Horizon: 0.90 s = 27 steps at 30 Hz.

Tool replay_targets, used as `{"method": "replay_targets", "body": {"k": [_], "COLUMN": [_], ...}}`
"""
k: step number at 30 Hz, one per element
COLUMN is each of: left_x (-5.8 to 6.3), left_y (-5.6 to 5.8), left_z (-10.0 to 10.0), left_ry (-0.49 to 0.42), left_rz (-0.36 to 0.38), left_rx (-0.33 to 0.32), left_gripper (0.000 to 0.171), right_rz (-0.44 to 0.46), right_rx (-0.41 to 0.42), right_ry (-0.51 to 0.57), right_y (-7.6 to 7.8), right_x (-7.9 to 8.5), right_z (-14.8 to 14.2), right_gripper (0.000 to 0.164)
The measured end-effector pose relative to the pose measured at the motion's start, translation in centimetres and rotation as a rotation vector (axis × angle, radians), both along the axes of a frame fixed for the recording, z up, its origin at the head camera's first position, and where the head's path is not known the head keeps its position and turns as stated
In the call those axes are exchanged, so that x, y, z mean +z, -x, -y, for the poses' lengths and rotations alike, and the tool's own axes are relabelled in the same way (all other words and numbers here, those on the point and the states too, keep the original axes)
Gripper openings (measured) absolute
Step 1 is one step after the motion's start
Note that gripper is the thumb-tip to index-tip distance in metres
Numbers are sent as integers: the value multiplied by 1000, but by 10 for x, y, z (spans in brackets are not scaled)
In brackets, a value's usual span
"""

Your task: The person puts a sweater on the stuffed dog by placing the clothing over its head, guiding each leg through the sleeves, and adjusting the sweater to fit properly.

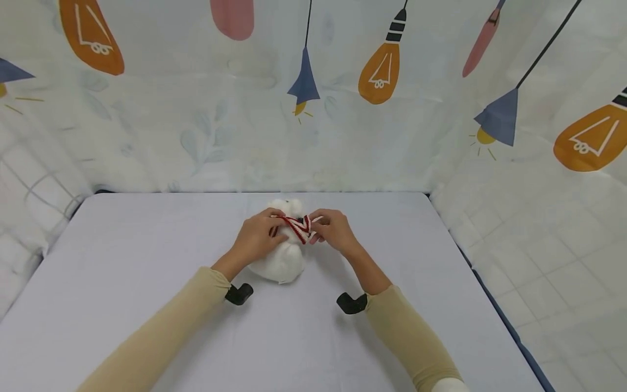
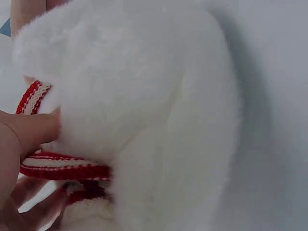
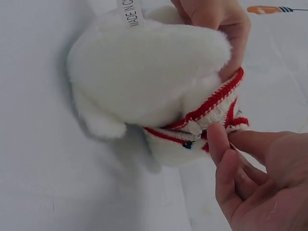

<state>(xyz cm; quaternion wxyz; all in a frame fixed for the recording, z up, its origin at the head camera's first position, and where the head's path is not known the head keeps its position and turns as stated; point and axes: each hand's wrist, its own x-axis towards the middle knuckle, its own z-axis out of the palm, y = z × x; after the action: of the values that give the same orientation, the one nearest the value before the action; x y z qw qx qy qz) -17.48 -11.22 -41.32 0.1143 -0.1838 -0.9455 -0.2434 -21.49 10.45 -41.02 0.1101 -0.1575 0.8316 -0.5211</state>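
A white plush toy [image 1: 279, 264] is on the table, its rounder end towards me and its smaller end away. Around its upper part sits a small knitted garment [image 1: 297, 227], cream with red striped edges and a few dark spots. My left hand [image 1: 258, 234] grips the garment's left side; in the left wrist view the thumb [image 2: 38, 129] reaches through the garment's opening against the plush. From the right, my right hand [image 1: 334, 231] pinches the garment's edge between thumb and fingers [image 3: 219, 142]. The plush hides part of the left hand in the right wrist view.
The table [image 1: 147, 228] has a white cover and meets a printed curtain [image 1: 254, 125] at the back. A white label [image 3: 131, 14] sticks out of the plush. Dark wrist mounts [image 1: 240, 294] hang below both wrists.
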Motion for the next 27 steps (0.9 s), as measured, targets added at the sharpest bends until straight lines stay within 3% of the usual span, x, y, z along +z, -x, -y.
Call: {"method": "replay_targets", "body": {"k": [4, 7, 12, 17, 22, 27], "left_x": [-1, -1, -5, -10, -10, -12], "left_y": [-1, -1, 1, 3, 2, -3], "left_z": [-3, -5, -8, -9, -9, -6], "left_ry": [47, 67, 39, -22, -40, -34], "left_rz": [-52, -77, -124, -152, -185, -254], "left_rx": [49, 76, 104, 124, 90, 0], "left_gripper": [31, 28, 17, 30, 51, 27], "right_rz": [120, 178, 223, 226, 195, 177], "right_rx": [-30, 4, 62, 99, 70, 44], "right_ry": [37, 30, 28, 21, -12, 18], "right_y": [5, 7, 5, 2, 2, 2], "right_x": [-4, -6, -8, -8, -8, -10], "right_z": [-1, -2, 4, 18, 22, 24], "right_gripper": [21, 25, 28, 28, 22, 22]}}
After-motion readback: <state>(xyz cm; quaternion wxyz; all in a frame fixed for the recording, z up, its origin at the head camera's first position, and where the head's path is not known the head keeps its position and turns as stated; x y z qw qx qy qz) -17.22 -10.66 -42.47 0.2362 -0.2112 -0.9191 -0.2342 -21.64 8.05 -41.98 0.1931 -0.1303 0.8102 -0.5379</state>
